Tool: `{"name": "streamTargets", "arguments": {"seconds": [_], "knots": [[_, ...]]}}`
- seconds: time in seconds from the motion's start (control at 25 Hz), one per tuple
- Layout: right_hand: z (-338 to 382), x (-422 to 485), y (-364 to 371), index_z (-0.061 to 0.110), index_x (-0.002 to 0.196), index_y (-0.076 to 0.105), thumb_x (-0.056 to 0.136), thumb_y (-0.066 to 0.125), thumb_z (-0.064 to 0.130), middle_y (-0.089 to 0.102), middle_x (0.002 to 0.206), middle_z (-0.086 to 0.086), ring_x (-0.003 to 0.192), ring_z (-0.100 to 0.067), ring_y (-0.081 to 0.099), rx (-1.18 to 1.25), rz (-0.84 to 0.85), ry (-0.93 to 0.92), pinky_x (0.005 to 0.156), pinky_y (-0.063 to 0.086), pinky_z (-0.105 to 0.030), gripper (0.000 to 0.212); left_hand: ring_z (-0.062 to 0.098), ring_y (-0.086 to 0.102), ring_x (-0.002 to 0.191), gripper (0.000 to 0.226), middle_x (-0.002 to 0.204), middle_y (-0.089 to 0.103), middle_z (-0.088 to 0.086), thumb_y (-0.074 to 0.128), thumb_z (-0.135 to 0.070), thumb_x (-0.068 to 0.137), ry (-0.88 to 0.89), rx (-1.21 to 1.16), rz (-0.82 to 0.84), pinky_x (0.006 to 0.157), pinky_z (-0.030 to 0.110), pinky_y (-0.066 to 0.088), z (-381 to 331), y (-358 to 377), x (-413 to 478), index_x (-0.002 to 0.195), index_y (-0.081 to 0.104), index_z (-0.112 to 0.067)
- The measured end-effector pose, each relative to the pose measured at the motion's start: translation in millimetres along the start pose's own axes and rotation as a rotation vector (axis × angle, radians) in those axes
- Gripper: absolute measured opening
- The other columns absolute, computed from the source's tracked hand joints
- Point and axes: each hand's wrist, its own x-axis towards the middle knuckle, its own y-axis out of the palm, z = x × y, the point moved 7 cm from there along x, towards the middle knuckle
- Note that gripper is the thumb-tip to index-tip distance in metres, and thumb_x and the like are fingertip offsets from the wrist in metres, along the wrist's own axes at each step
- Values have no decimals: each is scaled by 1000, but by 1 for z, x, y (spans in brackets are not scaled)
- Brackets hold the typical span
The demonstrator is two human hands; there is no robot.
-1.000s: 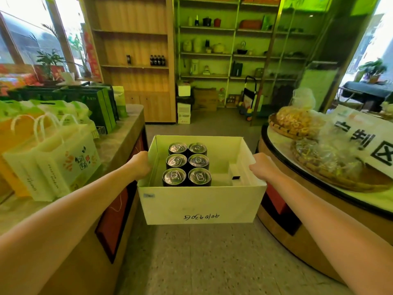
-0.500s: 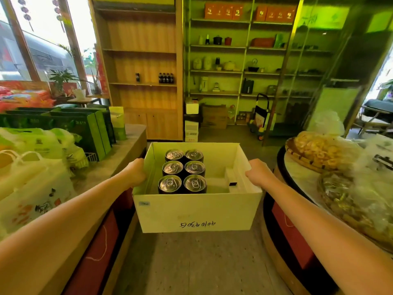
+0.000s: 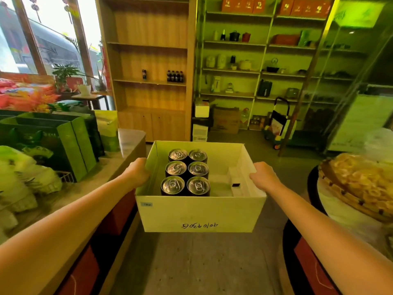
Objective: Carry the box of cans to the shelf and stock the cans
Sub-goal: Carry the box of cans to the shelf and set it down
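I hold an open white cardboard box (image 3: 200,213) out in front of me above the aisle floor. My left hand (image 3: 138,172) grips its left wall and my right hand (image 3: 262,177) grips its right wall. Several dark cans (image 3: 186,172) with silver tops stand upright in two rows in the box's left half. The right half holds only a white insert. A tall wooden shelf (image 3: 148,81) stands straight ahead, with a few small dark bottles (image 3: 174,76) on one level.
A counter (image 3: 127,143) with green gift bags (image 3: 63,141) runs along my left. A round table (image 3: 340,218) with wrapped snack baskets (image 3: 361,184) is on my right. Stacked cartons (image 3: 201,122) and a small trolley (image 3: 278,126) sit by the green shelving at the back.
I have walked forward down the aisle with the box, so the wooden shelf is nearer and larger. The white bags on the left and the sign on the right have slipped out of view.
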Motion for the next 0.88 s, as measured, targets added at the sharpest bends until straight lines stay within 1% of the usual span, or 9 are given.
{"name": "streamTargets", "arguments": {"seconds": [0.12,0.24,0.4,0.56,0.64,0.72,0.8,0.88], "knots": [[13,82,21,-1,95,60,87,45,4,61,95,-19,86,-34,57,13,-9,6,67,41,-35,17,37,50,120,48,133,49,23,47,6,88,3,-5,21,89,39,46,-5,13,100,135,39,-2],[26,158,37,-1,96,59,88,44,4,62,99,-21,84,-34,56,48,-9,18,66,39,-33,18,36,51,119,55,134,49,21,49,8,87,6,36,49,82,35,46,-16,18,200,138,35,-5],[34,259,54,-1,99,61,88,44,3,63,103,-23,92,-37,59,99,-30,50,69,41,-34,20,36,52,116,55,130,51,21,50,7,86,19,59,72,78,34,45,-39,27,313,137,37,-6],[38,371,73,-2,96,62,86,46,3,64,100,-22,91,-38,59,105,-19,62,66,40,-33,19,37,54,113,52,125,55,22,49,8,85,50,51,93,83,38,48,-58,50,422,135,42,-5],[40,430,84,0,88,62,85,47,2,63,95,-21,86,-36,60,101,-3,49,63,40,-32,16,37,53,114,48,126,55,22,48,8,86,55,39,81,83,38,46,-68,62,474,132,44,-4],[46,498,94,3,83,61,85,45,1,61,89,-19,81,-33,58,103,8,26,58,38,-29,16,37,52,116,47,127,55,22,48,9,86,41,14,57,88,41,46,-77,72,530,131,45,-4],[55,562,103,1,88,62,85,44,0,62,92,-19,80,-32,58,101,18,7,60,38,-30,17,37,52,116,47,127,55,22,48,9,86,16,2,34,91,42,45,-86,79,584,131,45,-3],[70,618,111,1,96,61,86,44,0,64,100,-19,86,-33,59,107,9,-23,65,38,-30,20,38,51,117,49,128,54,22,48,8,86,-15,5,7,93,43,44,-92,81,634,132,45,-5]]}}
